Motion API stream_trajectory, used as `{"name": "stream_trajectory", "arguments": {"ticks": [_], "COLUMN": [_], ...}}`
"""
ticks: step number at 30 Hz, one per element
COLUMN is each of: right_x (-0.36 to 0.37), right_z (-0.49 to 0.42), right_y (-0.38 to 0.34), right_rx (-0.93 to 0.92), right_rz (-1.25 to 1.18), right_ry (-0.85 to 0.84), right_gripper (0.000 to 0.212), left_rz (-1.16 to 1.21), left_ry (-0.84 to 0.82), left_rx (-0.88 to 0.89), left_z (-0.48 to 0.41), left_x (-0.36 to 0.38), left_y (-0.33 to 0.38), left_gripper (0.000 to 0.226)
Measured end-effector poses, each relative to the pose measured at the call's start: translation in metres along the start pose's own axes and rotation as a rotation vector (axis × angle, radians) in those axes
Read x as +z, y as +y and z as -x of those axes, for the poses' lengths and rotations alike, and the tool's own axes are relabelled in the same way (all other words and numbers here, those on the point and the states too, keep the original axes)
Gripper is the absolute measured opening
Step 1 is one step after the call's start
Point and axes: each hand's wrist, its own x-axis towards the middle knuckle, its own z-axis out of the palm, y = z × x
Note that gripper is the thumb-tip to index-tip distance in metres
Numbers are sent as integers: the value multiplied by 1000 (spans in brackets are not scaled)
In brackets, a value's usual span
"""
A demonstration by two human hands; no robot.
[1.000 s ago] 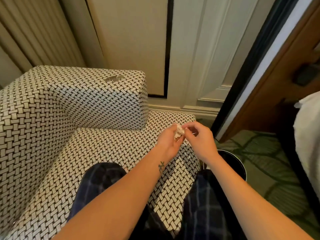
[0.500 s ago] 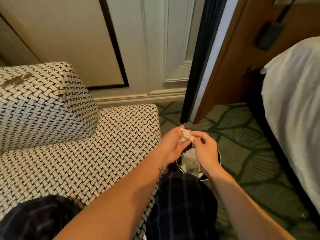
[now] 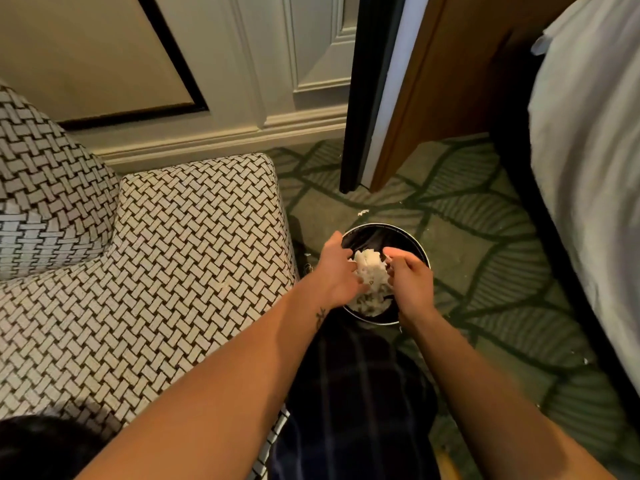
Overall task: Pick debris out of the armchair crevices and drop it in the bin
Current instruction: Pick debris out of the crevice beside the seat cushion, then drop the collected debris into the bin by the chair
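A round black bin (image 3: pixel 381 227) stands on the carpet just right of the woven black-and-white armchair (image 3: pixel 166 254). Both my hands hover over its mouth. My left hand (image 3: pixel 337 271) and my right hand (image 3: pixel 412 278) face each other with a white crumpled wad of debris (image 3: pixel 369 270) pinched between their fingertips. Below the wad, more white scraps lie inside the bin, and the two blend together in view. A small pale crumb (image 3: pixel 223 285) sits on the seat near its right edge.
A white scrap (image 3: pixel 362 212) lies on the green leaf-patterned carpet (image 3: pixel 485 258) beyond the bin. A white-covered bed (image 3: pixel 588 168) fills the right side, a wooden panel (image 3: pixel 433 81) stands behind. My knee in plaid trousers (image 3: pixel 353 393) is just below the bin.
My view has swung right from the seat to the bin. Both hands carried the wad off the seat edge and lowered it over the bin's mouth.
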Motion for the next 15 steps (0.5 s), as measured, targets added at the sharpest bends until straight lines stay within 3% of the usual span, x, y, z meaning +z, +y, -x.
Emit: {"name": "stream_trajectory", "arguments": {"ticks": [9, 15], "right_x": [5, 9], "right_z": [16, 32], "right_y": [-15, -33], "right_rx": [63, 5], "right_rz": [-42, 130], "right_ry": [-142, -141], "right_gripper": [27, 33], "left_rz": [152, 114], "left_ry": [18, -69], "left_rx": [9, 77], "left_z": [19, 62], "left_x": [-5, -17], "left_y": [5, 11], "left_gripper": [72, 73]}}
